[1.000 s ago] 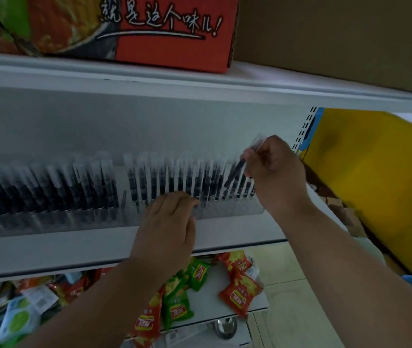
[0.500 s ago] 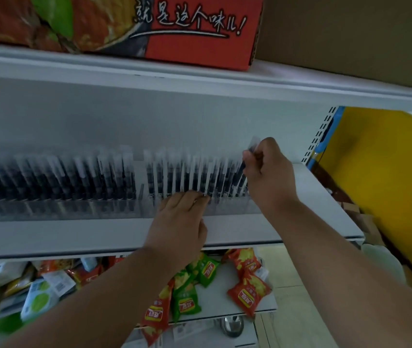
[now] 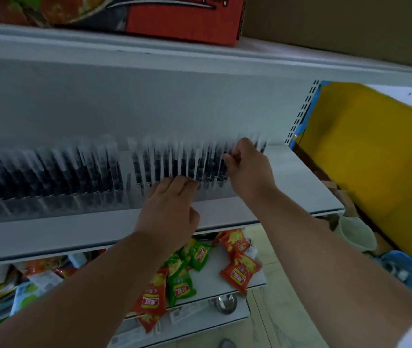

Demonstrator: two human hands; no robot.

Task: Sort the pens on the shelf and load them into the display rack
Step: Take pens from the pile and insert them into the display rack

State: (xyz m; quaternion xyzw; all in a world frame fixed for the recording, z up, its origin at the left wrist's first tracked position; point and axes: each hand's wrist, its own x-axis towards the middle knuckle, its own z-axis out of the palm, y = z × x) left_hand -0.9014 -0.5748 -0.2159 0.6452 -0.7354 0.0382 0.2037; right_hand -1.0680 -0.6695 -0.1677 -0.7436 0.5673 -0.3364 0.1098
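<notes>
A clear display rack (image 3: pixel 56 207) runs along the white shelf (image 3: pixel 297 187) and holds a long row of several dark pens (image 3: pixel 164 162) with pale caps, standing upright. My right hand (image 3: pixel 247 169) is at the right end of the row, its fingers curled and pinching a pen among the others; most of that pen is hidden by the hand. My left hand (image 3: pixel 172 209) rests on the rack's front just left of it, fingers bent against the pens' lower ends. The view is blurred.
A red printed carton (image 3: pixel 182 18) and a brown box (image 3: pixel 338 23) sit on the shelf above. Red and green snack packets (image 3: pixel 240 270) lie on the lower shelf. A yellow panel (image 3: pixel 365 159) stands to the right, with a pale bucket (image 3: pixel 355 233) below it.
My right hand has lowered the pen it held tilted above the row down among the pens at the right end. My left hand stays on the rack front. The camera has shifted.
</notes>
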